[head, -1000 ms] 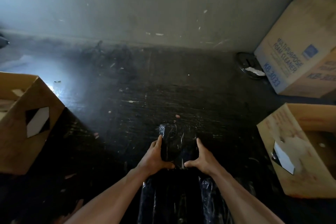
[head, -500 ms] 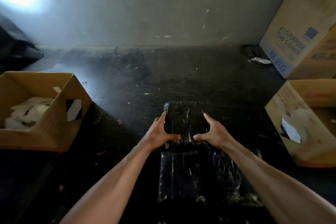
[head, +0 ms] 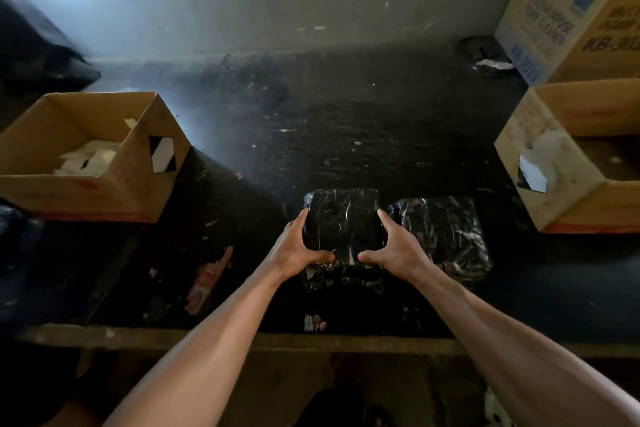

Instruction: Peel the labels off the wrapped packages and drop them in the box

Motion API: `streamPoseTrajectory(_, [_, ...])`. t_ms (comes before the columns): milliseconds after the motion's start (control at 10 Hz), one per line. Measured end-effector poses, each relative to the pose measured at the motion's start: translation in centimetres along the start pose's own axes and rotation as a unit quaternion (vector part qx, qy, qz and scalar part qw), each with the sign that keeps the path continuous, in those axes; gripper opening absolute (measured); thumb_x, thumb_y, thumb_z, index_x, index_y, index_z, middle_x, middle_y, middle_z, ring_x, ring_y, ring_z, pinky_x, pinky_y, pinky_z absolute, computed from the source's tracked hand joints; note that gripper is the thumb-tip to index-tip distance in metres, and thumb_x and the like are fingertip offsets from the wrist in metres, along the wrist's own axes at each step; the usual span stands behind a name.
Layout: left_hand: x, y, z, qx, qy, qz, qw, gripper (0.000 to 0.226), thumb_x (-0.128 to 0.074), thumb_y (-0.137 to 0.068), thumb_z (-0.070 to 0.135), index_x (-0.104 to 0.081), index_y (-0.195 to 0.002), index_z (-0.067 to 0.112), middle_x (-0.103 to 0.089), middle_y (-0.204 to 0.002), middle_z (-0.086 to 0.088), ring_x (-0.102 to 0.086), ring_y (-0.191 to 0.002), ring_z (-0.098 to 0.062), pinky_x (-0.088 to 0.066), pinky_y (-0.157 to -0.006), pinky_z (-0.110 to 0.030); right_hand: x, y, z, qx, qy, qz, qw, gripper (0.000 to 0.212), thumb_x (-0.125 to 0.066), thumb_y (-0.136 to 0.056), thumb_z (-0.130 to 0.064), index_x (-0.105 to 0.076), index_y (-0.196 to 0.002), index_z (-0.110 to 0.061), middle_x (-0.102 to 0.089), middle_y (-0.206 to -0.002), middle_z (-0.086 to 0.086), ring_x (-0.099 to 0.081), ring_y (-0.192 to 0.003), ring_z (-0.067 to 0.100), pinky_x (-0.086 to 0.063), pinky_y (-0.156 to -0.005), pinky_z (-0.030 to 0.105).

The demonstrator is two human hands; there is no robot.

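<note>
**Package goes forward, both hands on it**

The view has pulled back since a moment ago, and the wrapped package (head: 341,225) has travelled forward with the hands, out over the dark desk (head: 346,135). A second package (head: 445,236) now shows just beside it on the right.

Left hand (head: 298,248) and right hand (head: 393,248) are both grasping it, fingers running up the two sides, thumbs hooked along the near edge. It sits over another bundle (head: 343,279), whose crinkled film peeks out below the thumbs. Whether it rests there or is lifted clear, I can't tell.

The film is glossy black, so I'd call it slippery. The squared corners suggest a firm block, not a soft one, and two hands on it hints at some weight. The best hold looks like exactly this one, by the side edges, leaving the top face free for peeling.

No label shows plainly on top, only a pale sliver between the thumbs. The open box (head: 69,198) at left already holds white slips (head: 88,158). Another box (head: 571,204) waits on the right.
</note>
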State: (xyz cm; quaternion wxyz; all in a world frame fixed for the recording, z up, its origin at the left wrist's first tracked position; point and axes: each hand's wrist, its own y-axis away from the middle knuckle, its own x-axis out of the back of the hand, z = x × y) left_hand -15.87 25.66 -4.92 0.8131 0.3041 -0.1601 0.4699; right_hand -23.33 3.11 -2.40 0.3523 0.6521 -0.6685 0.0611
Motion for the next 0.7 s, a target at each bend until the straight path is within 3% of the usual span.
streamPoseTrajectory(100, [-0.7, 1.4, 0.0, 0.009, 0.015, 0.015, 1.0, 0.12, -0.09, -0.061, 0.046, -0.018, -0.155, 0.032, -0.038, -0.146, 0.001, -0.032, -0.138, -0.017, -0.027, -0.115, -0.045, -0.8, 1.0, 0.6, 0.006, 0.003, 0.018, 1.0, 0.111, -0.086, -0.076, -0.029, -0.015, -0.161, -0.017, -0.033, -0.161, 0.01, -0.031, -0.148, 0.025, -0.028, -0.12, 0.038])
streamPoseTrajectory(200, [-0.9, 2.1, -0.5, 0.018, 0.012, 0.004, 1.0, 0.126, -0.088, -0.06, 0.053, -0.012, -0.157, 0.029, -0.036, -0.151, 0.0, -0.031, -0.141, -0.019, -0.025, -0.118, -0.048, -1.3, 1.7, 0.9, 0.017, 0.016, 0.021, 1.0, 0.108, -0.084, -0.079, -0.029, -0.015, -0.16, -0.015, -0.033, -0.161, 0.011, -0.031, -0.148, 0.026, -0.028, -0.119, 0.039])
streamPoseTrajectory(300, [-1.2, 2.1, -1.1, 0.018, 0.021, -0.013, 1.0, 0.133, -0.083, -0.049, 0.071, -0.009, -0.155, 0.04, -0.04, -0.152, 0.006, -0.034, -0.142, -0.017, -0.027, -0.117, -0.054, -1.9, 2.3, 1.3, 0.02, 0.036, 0.04, 0.998, 0.104, -0.081, -0.082, -0.032, -0.015, -0.16, -0.014, -0.037, -0.158, 0.013, -0.034, -0.146, 0.027, -0.031, -0.117, 0.04])
streamPoseTrajectory(400, [-1.5, 1.7, -1.4, 0.021, 0.058, -0.014, 0.998, 0.13, -0.085, -0.053, 0.065, -0.009, -0.155, 0.04, -0.037, -0.155, 0.006, -0.031, -0.144, -0.018, -0.024, -0.117, -0.056, -2.4, 2.8, 1.4, 0.015, 0.053, 0.069, 0.996, 0.097, -0.076, -0.086, -0.035, -0.017, -0.16, -0.013, -0.039, -0.156, 0.013, -0.035, -0.145, 0.027, -0.032, -0.115, 0.039])
streamPoseTrajectory(500, [-2.0, 2.6, -0.7, 0.009, 0.074, 0.006, 0.997, 0.116, -0.085, -0.071, 0.039, -0.007, -0.157, 0.03, -0.029, -0.159, 0.002, -0.022, -0.147, -0.02, -0.019, -0.119, -0.054, -2.9, 3.8, 1.5, 0.017, 0.041, 0.094, 0.995, 0.093, -0.074, -0.088, -0.035, -0.019, -0.159, -0.012, -0.037, -0.157, 0.012, -0.035, -0.145, 0.027, -0.033, -0.114, 0.038])
streamPoseTrajectory(600, [-2.8, 3.9, 0.1, -0.004, 0.098, 0.069, 0.993, 0.101, -0.08, -0.08, 0.028, -0.014, -0.156, 0.028, -0.029, -0.157, 0.002, -0.025, -0.145, -0.017, -0.023, -0.117, -0.047, -3.4, 4.9, 1.9, 0.018, 0.015, 0.139, 0.99, 0.087, -0.073, -0.089, -0.034, -0.024, -0.158, -0.014, -0.041, -0.154, 0.009, -0.042, -0.14, 0.024, -0.038, -0.111, 0.037])
streamPoseTrajectory(700, [-5.3, 8.8, -1.1, 0.015, 0.168, 0.16, 0.973, 0.089, -0.076, -0.084, 0.031, -0.021, -0.155, 0.034, -0.03, -0.153, 0.014, -0.029, -0.139, -0.006, -0.03, -0.113, -0.036, -4.5, 9.3, 4.2, 0.018, -0.045, 0.158, 0.986, 0.076, -0.072, -0.091, -0.031, -0.033, -0.155, -0.021, -0.049, -0.147, -0.003, -0.053, -0.127, 0.014, -0.048, -0.099, 0.028])
